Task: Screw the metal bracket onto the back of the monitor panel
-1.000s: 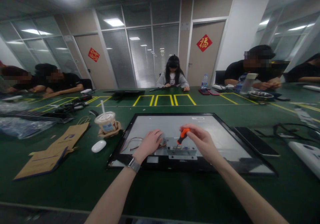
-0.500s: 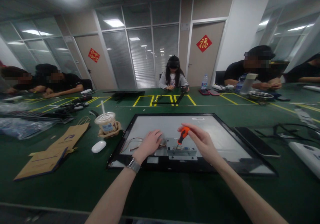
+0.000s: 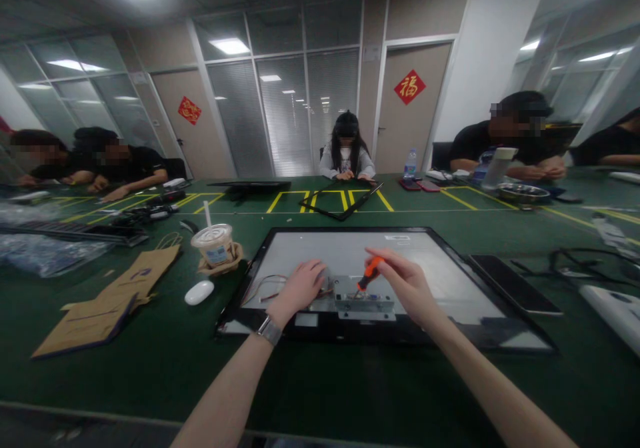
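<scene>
A flat display panel [image 3: 440,268] with a black rim and a pale grey back lies in front of me. Near its front edge sits a metal bracket [image 3: 367,307] with small connectors. My right hand [image 3: 407,285] grips an orange and black screwdriver [image 3: 371,272] by its handle. The shaft slants down left to the bracket, though its exact contact point is too small to see. My left hand [image 3: 306,285] rests palm down on the panel just left of the bracket, fingers stretched out. Thin cables [image 3: 267,287] run beside it.
Left of the panel stand a drink cup [image 3: 215,245] in a cardboard holder, a white mouse-shaped case [image 3: 199,293] and a brown paper bag [image 3: 113,301]. A black phone [image 3: 513,285] lies at the right. Across the table a person handles a black frame [image 3: 343,216].
The screwdriver leans further to the right, its handle having shifted right with my right hand. My left hand stays put. Across the table, the black frame has turned and lies lower.
</scene>
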A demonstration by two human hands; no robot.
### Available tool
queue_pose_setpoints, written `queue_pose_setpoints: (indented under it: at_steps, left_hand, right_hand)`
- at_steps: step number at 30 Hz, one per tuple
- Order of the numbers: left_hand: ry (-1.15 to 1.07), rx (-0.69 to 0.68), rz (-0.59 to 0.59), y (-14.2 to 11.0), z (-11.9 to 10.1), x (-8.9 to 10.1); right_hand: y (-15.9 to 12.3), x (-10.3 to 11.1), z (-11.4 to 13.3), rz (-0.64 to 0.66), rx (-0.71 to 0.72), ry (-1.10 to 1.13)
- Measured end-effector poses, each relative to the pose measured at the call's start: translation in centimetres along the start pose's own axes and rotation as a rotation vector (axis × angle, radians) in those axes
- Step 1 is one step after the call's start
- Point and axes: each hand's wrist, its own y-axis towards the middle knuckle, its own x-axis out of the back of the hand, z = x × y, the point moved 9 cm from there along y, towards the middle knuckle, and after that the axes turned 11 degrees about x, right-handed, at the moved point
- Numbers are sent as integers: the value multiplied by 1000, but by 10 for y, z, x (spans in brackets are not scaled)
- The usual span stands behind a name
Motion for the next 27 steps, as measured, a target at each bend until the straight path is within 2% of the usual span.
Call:
queue_pose_setpoints:
  at_steps: [3,10,20,25,27]
  left_hand:
    - [2,18,4,-1,0,2]
    - [1,13,9,0,0,1]
    - [5,-7,-16,0,0,1]
    - [-4,2,-10,1,2,-1]
    - [-3,9,-3,1,2,-1]
  right_hand:
    - [-1,1,-7,6,-34,40]
    - [2,0,-1,18,10,27]
    - [0,5,-4,-74,29,55]
    - [-4,-1,-14,-9,-52,118]
    - [-3,-2,-12,9,-37,101]
